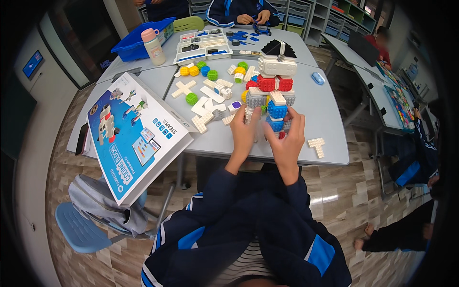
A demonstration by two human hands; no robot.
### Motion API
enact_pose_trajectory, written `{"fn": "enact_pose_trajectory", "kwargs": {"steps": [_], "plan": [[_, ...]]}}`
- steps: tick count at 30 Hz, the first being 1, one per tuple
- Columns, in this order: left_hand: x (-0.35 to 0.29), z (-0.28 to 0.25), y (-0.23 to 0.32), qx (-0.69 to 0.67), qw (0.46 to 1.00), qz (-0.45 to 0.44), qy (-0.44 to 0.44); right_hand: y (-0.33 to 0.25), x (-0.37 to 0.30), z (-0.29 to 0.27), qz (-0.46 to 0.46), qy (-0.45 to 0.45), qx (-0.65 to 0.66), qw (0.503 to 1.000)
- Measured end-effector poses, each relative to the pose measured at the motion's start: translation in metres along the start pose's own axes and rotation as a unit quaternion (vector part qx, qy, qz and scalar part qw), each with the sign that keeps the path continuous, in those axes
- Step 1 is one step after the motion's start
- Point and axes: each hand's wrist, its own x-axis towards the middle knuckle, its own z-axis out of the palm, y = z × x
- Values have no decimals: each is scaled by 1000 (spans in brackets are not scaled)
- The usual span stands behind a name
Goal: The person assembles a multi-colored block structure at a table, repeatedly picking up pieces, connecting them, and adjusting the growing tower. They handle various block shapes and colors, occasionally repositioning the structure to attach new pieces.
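Basically, both hands are at a tall block figure (277,67), roughly upright at one o'clock on the table (331,107). Right hand (292,136) half curled, thumb and fingers around the lower blue blocks (277,109); left hand (244,128) half open by the lower left side, can't tell if it grips. Figure looks top-heavy, so an uneven squeeze or low push could tip it or pop a joint, maybe scattering loose blocks (212,95) at eleven o'clock. White T-piece (316,144), four o'clock from right hand: a sleeve (292,193) brush might drop it off the edge.
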Motion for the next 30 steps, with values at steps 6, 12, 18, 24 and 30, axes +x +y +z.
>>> {"fn": "enact_pose_trajectory", "kwargs": {"steps": [6, 12, 18, 24, 30], "plan": [[-7, 1, -9, 27, 999, 22, -4, 7, 12, 7, -41, 52, -59, 996], [-2, 3, 6, -106, 992, 66, -30, 17, 9, 4, -55, 55, -21, 997], [25, -6, 35, -71, 987, 79, -124, 19, 5, 3, -32, 41, 22, 998], [22, -3, 40, -98, 985, 29, -140, 18, 4, -1, -10, 31, 37, 999], [24, -10, 50, -123, 975, 3, -183, 14, 3, -17, 69, -46, 112, 990]]}}
